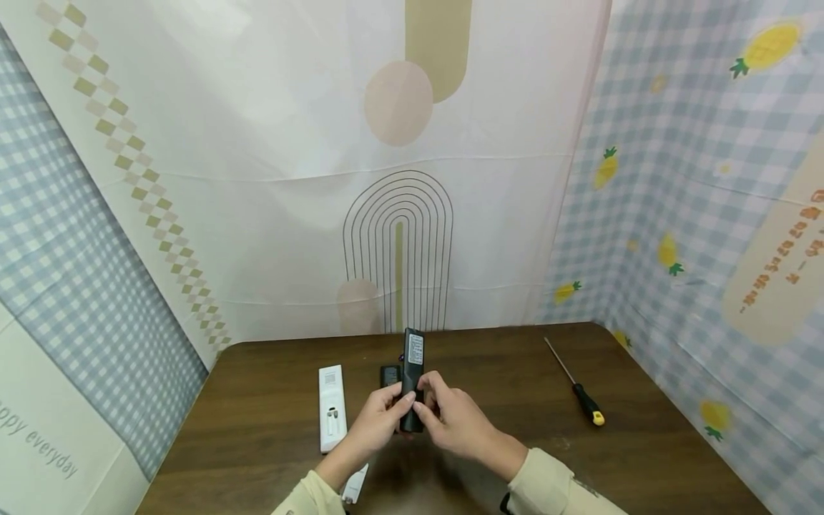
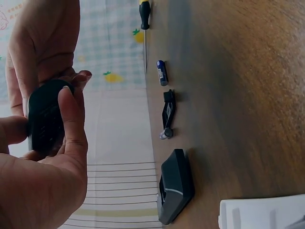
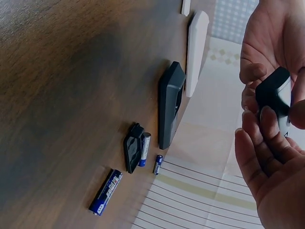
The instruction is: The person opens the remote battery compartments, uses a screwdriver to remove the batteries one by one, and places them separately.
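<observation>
Both hands hold a black remote control (image 1: pixel 413 365) above the table, its labelled back turned up. My left hand (image 1: pixel 378 418) grips its lower left side with the thumb across the back. On the other side my right hand (image 1: pixel 460 422) pinches its lower part, the thumb near the left thumb. A second black remote control (image 3: pixel 169 105) lies on the table behind the hands. Near it in the right wrist view are a black battery cover (image 3: pixel 134 149) and blue-and-silver batteries (image 3: pixel 106 192). The held remote's front shows dimly in the left wrist view.
A white remote control (image 1: pixel 331 390) lies left of the hands, with batteries in its exposed compartment. Closer to me is a white piece (image 1: pixel 354 488), partly behind the left forearm. A black-and-yellow screwdriver (image 1: pixel 586 402) lies at the right. Printed cloth (image 1: pixel 290 236) hangs behind the table.
</observation>
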